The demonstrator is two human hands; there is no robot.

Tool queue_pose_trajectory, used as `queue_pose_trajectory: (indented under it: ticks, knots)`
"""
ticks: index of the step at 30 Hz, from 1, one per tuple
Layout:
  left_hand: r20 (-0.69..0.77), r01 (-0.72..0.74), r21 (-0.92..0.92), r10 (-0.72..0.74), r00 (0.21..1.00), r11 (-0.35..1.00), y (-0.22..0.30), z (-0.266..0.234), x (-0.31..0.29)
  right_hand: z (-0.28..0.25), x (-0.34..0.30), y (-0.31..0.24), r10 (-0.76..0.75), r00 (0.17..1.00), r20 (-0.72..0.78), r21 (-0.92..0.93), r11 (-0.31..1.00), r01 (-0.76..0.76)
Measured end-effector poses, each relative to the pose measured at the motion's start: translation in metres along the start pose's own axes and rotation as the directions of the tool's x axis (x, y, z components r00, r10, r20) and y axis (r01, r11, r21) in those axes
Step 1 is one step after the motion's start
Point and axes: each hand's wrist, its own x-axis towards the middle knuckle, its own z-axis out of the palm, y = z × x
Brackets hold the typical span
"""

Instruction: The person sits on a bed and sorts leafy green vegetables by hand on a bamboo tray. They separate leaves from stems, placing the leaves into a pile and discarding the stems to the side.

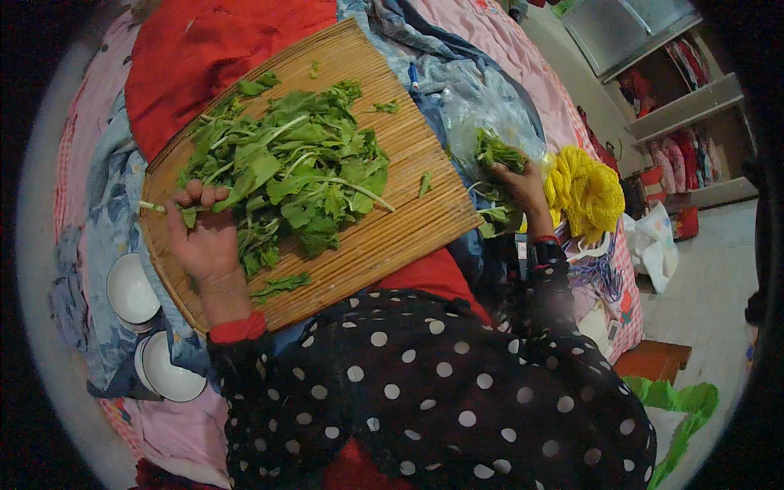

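Note:
A heap of leafy greens [302, 163] with pale stems lies on a tray of thin wooden slats [408, 196]. At the heap's left edge my left hand [200, 237] has its fingers curled round a stalk of greens [153, 207]; the pale stem end sticks out to the left. Off the tray's right side, my right hand [521, 181] grips a bunch of greens [494, 149] over a clear plastic bag [465, 106]. More leaves show just below that hand. Small loose leaf pieces are scattered on the slats.
White bowls [133, 287] stand on blue cloth at the left. A blue pen [413, 76] lies beyond the tray's right edge. Yellow net fabric [584, 194] is bunched right of my right hand. Shelves with folded clothes [690, 159] stand at the far right.

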Motion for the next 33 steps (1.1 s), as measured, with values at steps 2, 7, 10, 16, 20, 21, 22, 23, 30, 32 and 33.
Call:
queue_pose_trajectory:
  ticks: [2,7,10,16,20,21,22,23,30,32,33]
  knots:
    - [-0.163,-0.049,0.129,0.07,0.984,0.99,-0.001,0.002,-0.004,-0.004,-0.002,-0.008,-0.058,0.998,-0.002,0.058,0.997,0.058]
    - [0.002,-0.002,-0.003,0.002,1.0,1.0,-0.001,-0.001,0.001,-0.01,0.005,-0.016,-0.11,0.965,-0.238,0.106,0.985,0.138]
    - [0.037,-0.014,-0.083,0.017,0.999,0.996,-0.003,-0.006,0.0,-0.019,0.008,-0.025,-0.168,0.936,-0.309,0.036,0.982,0.188]
    - [0.074,-0.03,-0.007,0.031,0.997,1.0,-0.005,-0.009,0.001,-0.024,0.003,-0.074,-0.205,0.851,-0.483,0.126,0.946,0.299]
    - [0.13,-0.052,-0.007,0.052,0.99,0.999,-0.005,-0.009,0.002,-0.021,0.009,-0.131,-0.313,0.826,-0.469,0.088,0.914,0.396]
    - [0.129,-0.048,-0.015,0.05,0.99,0.999,-0.005,-0.009,0.002,-0.014,0.008,-0.144,-0.4,0.817,-0.417,0.13,0.863,0.489]
    - [0.145,-0.047,-0.031,0.051,0.988,0.998,-0.005,-0.01,0.002,-0.008,0.005,-0.161,-0.423,0.807,-0.412,0.164,0.837,0.522]
    - [0.134,-0.059,-0.002,0.059,0.989,0.998,-0.006,-0.01,0.001,-0.001,0.002,-0.178,-0.443,0.799,-0.408,0.206,0.808,0.553]
    - [0.13,-0.062,0.021,0.059,0.99,0.998,-0.006,-0.01,0.0,0.09,-0.039,-0.27,-0.53,0.845,0.069,0.337,0.81,0.48]
    - [0.12,-0.051,0.017,0.049,0.992,0.999,-0.007,-0.008,-0.003,0.125,-0.053,-0.272,-0.528,0.764,0.37,0.354,0.841,0.409]
    - [0.123,-0.056,0.012,0.054,0.991,0.998,-0.006,-0.006,-0.002,0.151,-0.055,-0.27,-0.495,0.721,0.485,0.341,0.866,0.366]
